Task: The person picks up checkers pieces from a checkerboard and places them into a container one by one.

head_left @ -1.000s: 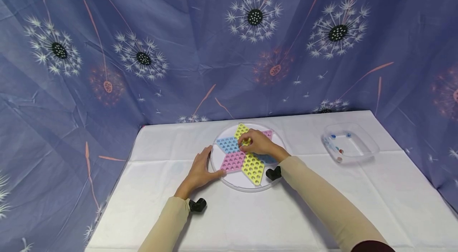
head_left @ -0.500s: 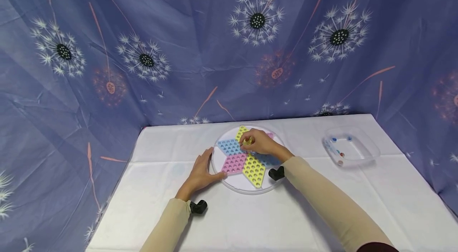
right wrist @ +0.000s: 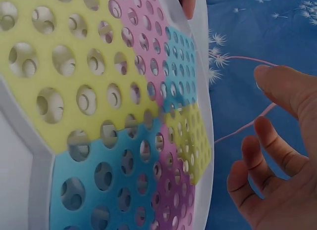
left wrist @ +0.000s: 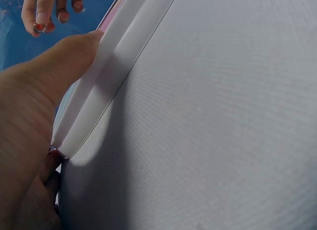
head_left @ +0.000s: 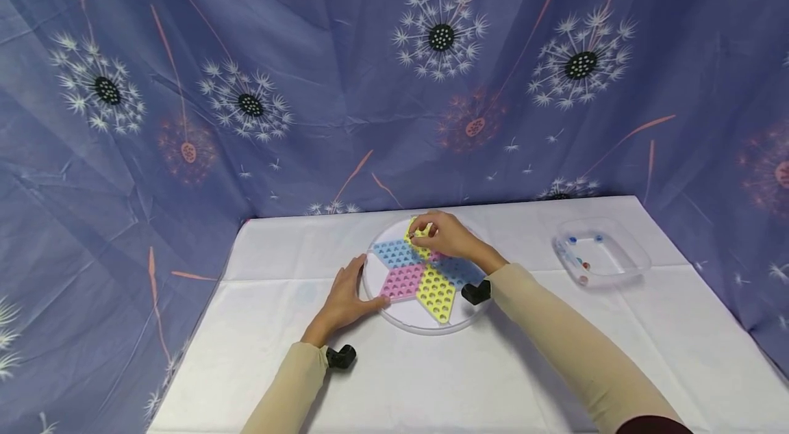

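A round Chinese checkers board lies on the table, its holed star in yellow, pink and blue. At its left rim rests my left hand, fingers extended along the edge and thumb laid over the rim. My right hand is raised above the far yellow point and pinches a small marble with some red on it. In the right wrist view, the right hand's thumb and bent fingers show beyond the board, but no marble can be made out there.
A clear plastic container with several marbles stands at the right of the white-covered table. A blue dandelion-print cloth hangs behind the table and along its sides.
My right hand has moved away from me, from the board's middle to over the far yellow point, still pinching. The left hand stays at the rim.
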`<state>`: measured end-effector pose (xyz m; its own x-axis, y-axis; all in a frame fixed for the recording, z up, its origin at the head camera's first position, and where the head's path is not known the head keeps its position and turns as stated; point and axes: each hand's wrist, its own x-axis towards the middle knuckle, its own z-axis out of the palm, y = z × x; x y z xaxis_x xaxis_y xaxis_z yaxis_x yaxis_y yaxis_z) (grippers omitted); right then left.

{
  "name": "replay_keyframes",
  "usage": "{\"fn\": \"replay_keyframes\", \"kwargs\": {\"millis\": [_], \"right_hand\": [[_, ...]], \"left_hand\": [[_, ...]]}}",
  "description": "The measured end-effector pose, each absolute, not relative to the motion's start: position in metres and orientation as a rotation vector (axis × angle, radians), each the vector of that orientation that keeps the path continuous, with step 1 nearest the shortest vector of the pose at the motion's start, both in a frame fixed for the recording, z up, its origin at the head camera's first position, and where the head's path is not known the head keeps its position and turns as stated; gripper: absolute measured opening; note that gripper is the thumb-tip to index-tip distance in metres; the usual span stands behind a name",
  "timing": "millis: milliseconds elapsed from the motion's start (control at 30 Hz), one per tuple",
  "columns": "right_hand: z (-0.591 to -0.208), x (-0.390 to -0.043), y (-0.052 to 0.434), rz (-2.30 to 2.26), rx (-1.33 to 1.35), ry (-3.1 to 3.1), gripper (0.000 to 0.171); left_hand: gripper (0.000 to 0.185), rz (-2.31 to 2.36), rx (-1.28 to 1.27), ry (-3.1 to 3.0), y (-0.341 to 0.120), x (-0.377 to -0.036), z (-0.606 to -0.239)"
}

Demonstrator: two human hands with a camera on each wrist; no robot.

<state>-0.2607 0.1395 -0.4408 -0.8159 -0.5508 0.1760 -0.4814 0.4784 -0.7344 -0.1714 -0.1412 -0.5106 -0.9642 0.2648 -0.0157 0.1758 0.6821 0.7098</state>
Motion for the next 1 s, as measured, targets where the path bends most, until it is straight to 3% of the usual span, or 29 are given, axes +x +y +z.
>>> {"fn": "replay_keyframes", "kwargs": {"millis": [600, 1000], "right_hand": [[-0.44, -0.261, 0.147, -1.245, -0.88, 2.679, 0.02], [-0.432, -0.252, 0.187, -1.293, -0.835, 2.72, 0.017]], "left_hand": [[0.114, 1.147, 0.38, 2.785, -0.141, -0.171, -0.513], [0.115, 1.14, 0.39, 2.79, -0.142, -0.172, -0.514]]}}
